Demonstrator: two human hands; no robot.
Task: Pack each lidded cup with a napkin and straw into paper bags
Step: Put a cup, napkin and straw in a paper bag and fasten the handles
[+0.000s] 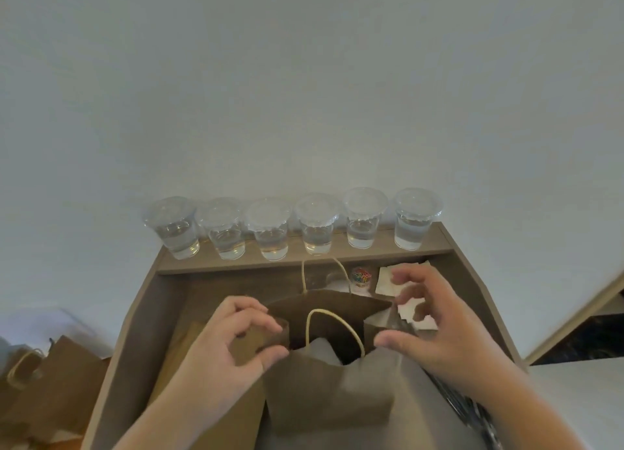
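The left hand point(233, 341) and right hand point(435, 321) pinched the paper bag point(331, 392) open, with the lidded cups point(317, 226) lining the desk point(216, 287) back edge beyond both.

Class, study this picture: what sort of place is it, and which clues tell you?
Probably a makeshift takeaway-packing spot on a wooden desk by a plain wall. Clues: six lidded cups lined along the shelf, an open paper bag, napkins beside it.

Dim, soft, wide-angle edge distortion
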